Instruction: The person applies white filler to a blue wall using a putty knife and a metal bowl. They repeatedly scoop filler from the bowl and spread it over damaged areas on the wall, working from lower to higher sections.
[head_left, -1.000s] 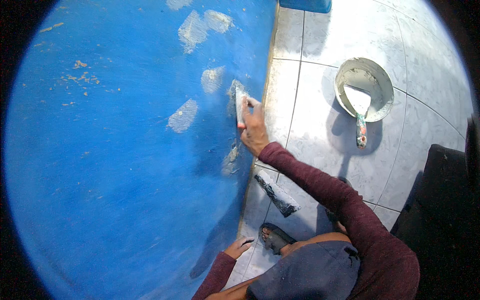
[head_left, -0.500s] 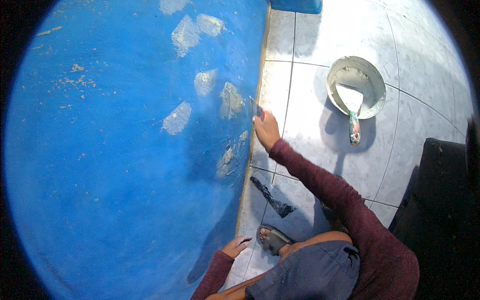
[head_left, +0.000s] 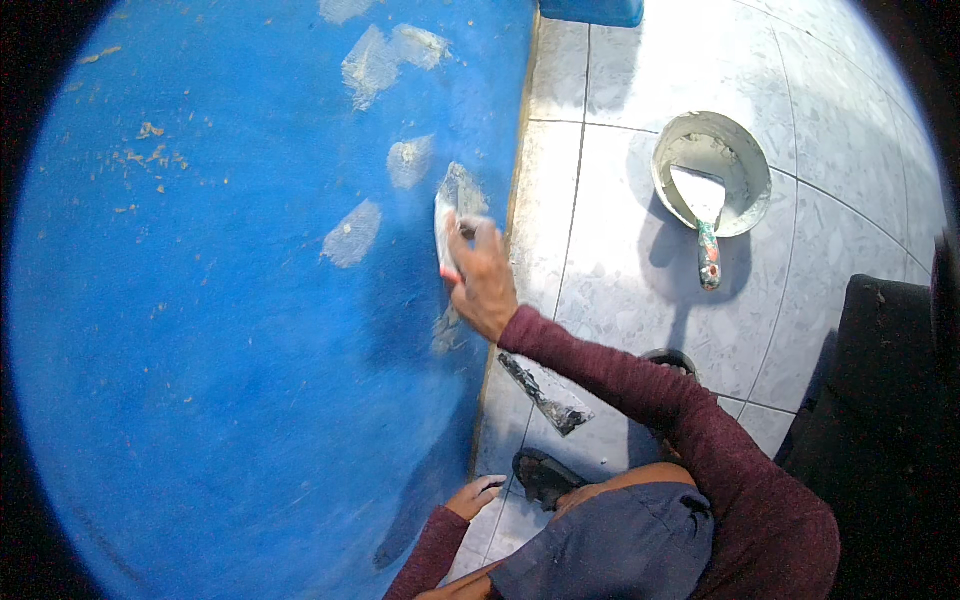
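My right hand (head_left: pixel 485 285) is closed on a putty knife (head_left: pixel 445 240) with a pale blade and a red part. Its blade lies against the blue wall (head_left: pixel 240 330), over a rough grey filler patch (head_left: pixel 460 190). Below the hand, another grey patch (head_left: pixel 447 330) shows in part. My left hand (head_left: pixel 475 497) is low by the foot of the wall, fingers stretched out and nothing seen in them. On the floor tiles between my hands lies a flat blade-like piece (head_left: pixel 545 397) smeared with black and grey.
A round tub (head_left: pixel 755 195) with whitish paste inside stands on the tiled floor (head_left: pixel 620 250). A broad scraper (head_left: pixel 708 240) rests across its rim. Several dried filler patches (head_left: pixel 352 233) dot the wall. A blue object (head_left: pixel 595 10) stands at the far edge, a black one (head_left: pixel 860 400) at right.
My right hand has brought the putty knife left from the wall's bottom edge onto the grey patch, turning the blade. My left hand stays nearly in place.
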